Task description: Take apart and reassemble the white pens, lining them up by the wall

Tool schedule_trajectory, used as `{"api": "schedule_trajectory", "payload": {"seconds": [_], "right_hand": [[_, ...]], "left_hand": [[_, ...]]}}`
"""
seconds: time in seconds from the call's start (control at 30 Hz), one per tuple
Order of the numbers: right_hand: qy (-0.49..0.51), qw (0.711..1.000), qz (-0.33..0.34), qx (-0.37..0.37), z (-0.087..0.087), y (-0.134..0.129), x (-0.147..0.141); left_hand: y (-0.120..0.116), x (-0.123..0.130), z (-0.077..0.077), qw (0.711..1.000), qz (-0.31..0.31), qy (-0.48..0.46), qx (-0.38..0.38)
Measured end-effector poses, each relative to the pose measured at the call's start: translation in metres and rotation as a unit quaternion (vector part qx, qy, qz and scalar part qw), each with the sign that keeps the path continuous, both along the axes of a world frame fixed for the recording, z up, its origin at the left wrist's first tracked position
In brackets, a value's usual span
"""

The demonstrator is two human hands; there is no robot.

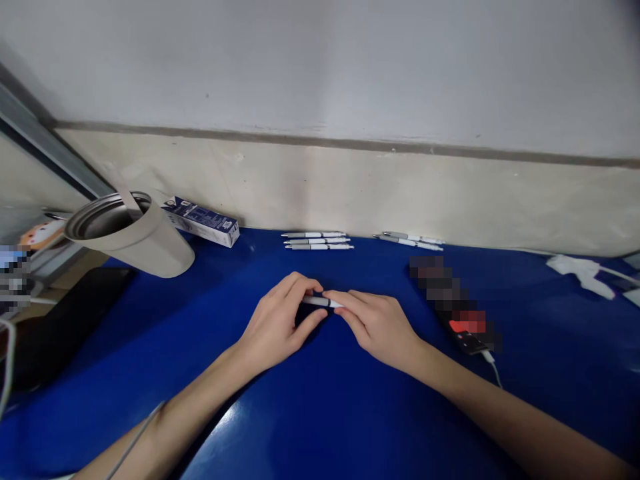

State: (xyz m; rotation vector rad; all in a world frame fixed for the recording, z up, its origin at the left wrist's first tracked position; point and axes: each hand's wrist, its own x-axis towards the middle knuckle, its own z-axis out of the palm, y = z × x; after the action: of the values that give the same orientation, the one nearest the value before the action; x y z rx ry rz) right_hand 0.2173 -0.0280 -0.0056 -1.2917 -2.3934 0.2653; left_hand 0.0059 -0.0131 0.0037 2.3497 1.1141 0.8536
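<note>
The head view showed a pale grey wall (320,73) across the top of the frame and, below it, a glossy blue table (320,413). A tall cream tumbler with a steel-lined rim (167,243) leaned at the left, a long blue-and-white carton (200,221) just beside it. A slim dark phone (469,341), partly pixelated, lay right of centre with a white cable plugged in. The left hand (280,320) and the right hand (377,325) met at the middle of the frame around a slim white-and-grey pen (317,302). Its long axis ran left to right, roughly along the wall, one end toward each palm. The right fingers pinched its white right end; the left fingers curved around its other end, though whether they pressed on it I could not tell. Three similar pens (317,241) lay side by side above the hands, two more pens (410,243) to their right.
</note>
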Motion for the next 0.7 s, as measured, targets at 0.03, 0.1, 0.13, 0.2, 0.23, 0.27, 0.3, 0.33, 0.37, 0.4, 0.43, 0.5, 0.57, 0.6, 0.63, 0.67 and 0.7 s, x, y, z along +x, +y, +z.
{"api": "schedule_trajectory", "payload": {"seconds": [0.03,0.1,0.13,0.2,0.23,0.27,0.3,0.33,0.37,0.4,0.43,0.5,0.57,0.6,0.63,0.67,0.7], "right_hand": [[0.002,1.0,0.0,-0.001,-0.0002,-0.0001,0.0001],[0.003,1.0,0.004,-0.001,0.0002,-0.0006,0.0],[0.002,1.0,0.007,-0.001,0.0006,-0.001,-0.0002],[-0.004,1.0,0.01,-0.002,0.0015,-0.0017,-0.0007],[-0.005,1.0,0.009,-0.001,0.0018,-0.002,-0.0009],[-0.006,1.0,0.007,0.0,0.002,-0.0022,-0.001],[-0.004,1.0,0.004,0.001,0.0021,-0.0023,-0.0009],[-0.002,1.0,0.0,0.001,0.002,-0.0024,-0.0008],[0.002,1.0,-0.003,0.003,0.0019,-0.0024,-0.0006],[0.004,1.0,-0.004,0.003,0.0018,-0.0025,-0.0005],[0.004,1.0,-0.004,0.003,0.0018,-0.0026,-0.0004],[0.002,1.0,-0.004,0.005,0.002,-0.0032,-0.0005],[-0.005,1.0,-0.003,0.012,0.0028,-0.0039,-0.0009],[-0.01,1.0,-0.003,0.018,0.0033,-0.0042,-0.0013],[-0.016,0.999,-0.002,0.027,0.0039,-0.0045,-0.0017],[-0.024,0.999,0.001,0.037,0.0044,-0.0046,-0.0022],[-0.032,0.998,0.006,0.047,0.0049,-0.0046,-0.0026]], "left_hand": [[-0.0001,0.0001,-0.0001,1.0,-0.006,-0.001,0.002],[0.0002,0.0001,-0.0006,1.0,-0.008,0.018,0.007],[0.0006,0.0,-0.0009,0.999,-0.003,0.032,0.009],[0.0013,-0.0002,-0.0012,0.998,0.008,0.055,0.01],[0.0014,-0.0003,-0.0012,0.998,0.013,0.06,0.008],[0.0014,-0.0003,-0.0011,0.998,0.015,0.057,0.006],[0.0011,-0.0003,-0.0008,0.999,0.016,0.047,0.007],[0.0008,-0.0002,-0.0005,0.999,0.014,0.036,0.01],[0.0003,0.0,-0.0003,0.999,0.009,0.027,0.015],[-0.0002,0.0002,-0.0001,0.999,0.003,0.024,0.022],[-0.0005,0.0004,0.0,0.999,-0.003,0.026,0.029],[-0.0008,0.0006,-0.0001,0.999,-0.002,0.038,0.036],[-0.0005,0.0007,-0.0006,0.998,0.009,0.046,0.036],[-0.0002,0.0008,-0.001,0.998,0.016,0.05,0.035],[0.0001,0.0008,-0.0013,0.998,0.021,0.055,0.035],[0.0004,0.0009,-0.0017,0.997,0.025,0.061,0.036],[0.0007,0.0009,-0.002,0.997,0.028,0.068,0.036]]}}
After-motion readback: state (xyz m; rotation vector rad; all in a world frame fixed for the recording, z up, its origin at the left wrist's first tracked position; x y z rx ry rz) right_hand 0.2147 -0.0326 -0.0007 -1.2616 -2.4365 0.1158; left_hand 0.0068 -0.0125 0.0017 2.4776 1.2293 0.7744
